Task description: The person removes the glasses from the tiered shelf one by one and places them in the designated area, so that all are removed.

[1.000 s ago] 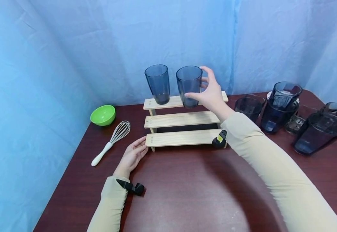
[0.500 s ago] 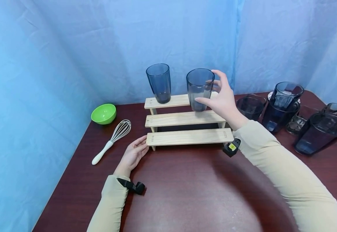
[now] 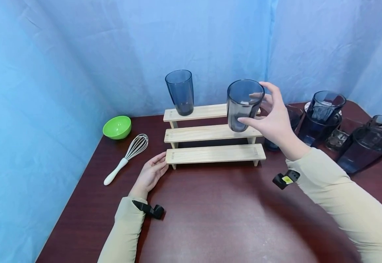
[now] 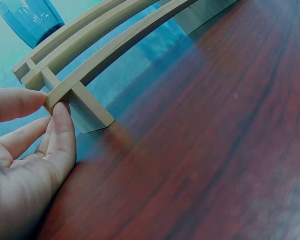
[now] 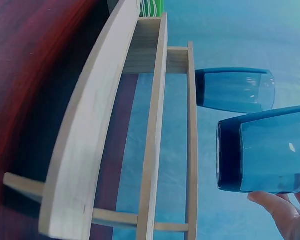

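Since the earlier frames, the held tumbler [image 3: 244,105] has been carried rightward off the top step of the wooden stepped rack [image 3: 212,133] and is now kept in the air above the right end of the middle step, slightly tilted and touching no shelf. It is gripped by the right hand [image 3: 274,118], whose fingers [image 3: 266,97] are curled round the far side of the glass while the thumb is pressed on the near side; in the right wrist view the same tumbler [image 5: 270,150] is seen clear of the rack, with fingertips showing at its edge. A second tumbler [image 3: 179,91] is left standing upright on the top step near its left end. The left hand [image 3: 151,174] is laid on the worktop [image 3: 210,219] at the left end of the lowest step, and in the left wrist view its fingers [image 4: 62,132] and thumb are seen pinching that step's corner. A white-handled whisk [image 3: 127,158] and a green bowl [image 3: 117,127] are found to the left of the rack, and a group of dark glasses [image 3: 342,124] is gathered to the right of it. A blue curtain [image 3: 79,54] is hung behind everything.
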The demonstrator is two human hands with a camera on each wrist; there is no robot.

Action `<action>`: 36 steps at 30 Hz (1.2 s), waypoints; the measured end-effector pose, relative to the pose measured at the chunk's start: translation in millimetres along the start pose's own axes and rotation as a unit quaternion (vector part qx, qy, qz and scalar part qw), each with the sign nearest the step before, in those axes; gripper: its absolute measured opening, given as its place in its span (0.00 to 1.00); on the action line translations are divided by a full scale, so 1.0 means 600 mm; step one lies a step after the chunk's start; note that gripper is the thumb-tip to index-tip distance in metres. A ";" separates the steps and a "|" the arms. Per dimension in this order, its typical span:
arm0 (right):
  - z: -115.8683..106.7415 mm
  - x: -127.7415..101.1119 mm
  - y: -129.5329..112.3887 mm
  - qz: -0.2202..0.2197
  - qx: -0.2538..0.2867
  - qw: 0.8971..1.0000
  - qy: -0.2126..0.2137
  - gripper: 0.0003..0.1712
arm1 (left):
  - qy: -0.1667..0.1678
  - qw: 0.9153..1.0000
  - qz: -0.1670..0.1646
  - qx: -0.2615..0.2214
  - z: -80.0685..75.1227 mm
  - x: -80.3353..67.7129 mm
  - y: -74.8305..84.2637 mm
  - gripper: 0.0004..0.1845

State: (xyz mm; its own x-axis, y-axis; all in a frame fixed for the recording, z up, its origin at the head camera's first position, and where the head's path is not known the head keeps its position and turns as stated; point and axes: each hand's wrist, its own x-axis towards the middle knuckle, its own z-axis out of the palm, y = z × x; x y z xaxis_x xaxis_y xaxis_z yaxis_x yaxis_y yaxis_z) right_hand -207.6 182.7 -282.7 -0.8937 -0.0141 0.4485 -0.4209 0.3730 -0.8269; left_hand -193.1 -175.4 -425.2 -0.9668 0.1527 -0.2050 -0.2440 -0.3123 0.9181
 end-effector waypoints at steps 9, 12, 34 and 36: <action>-0.033 -0.047 0.001 -0.011 0.004 1.000 -0.014 0.56 | 0.001 1.000 0.000 0.012 -0.001 0.001 0.000 0.29; -0.044 -0.060 0.005 -0.024 0.013 0.999 -0.019 0.56 | 0.001 1.000 0.002 0.015 -0.002 0.002 0.000 0.29; -0.126 -0.129 0.057 0.003 -0.030 0.999 -0.018 0.59 | 0.005 1.000 -0.003 0.016 -0.003 0.000 0.000 0.29; -0.133 -0.134 0.064 0.011 -0.033 0.999 -0.018 0.59 | 0.005 1.000 -0.004 0.016 -0.003 0.000 0.000 0.29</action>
State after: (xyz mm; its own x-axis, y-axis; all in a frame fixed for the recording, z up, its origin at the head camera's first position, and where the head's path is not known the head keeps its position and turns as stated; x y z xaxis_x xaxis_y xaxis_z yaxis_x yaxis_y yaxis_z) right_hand -139.4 272.4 -323.5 -0.9079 -0.0383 0.4175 -0.3914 0.4340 -0.8114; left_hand -193.2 -177.4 -425.6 -0.9656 0.1451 -0.2159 -0.2494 -0.2803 0.9270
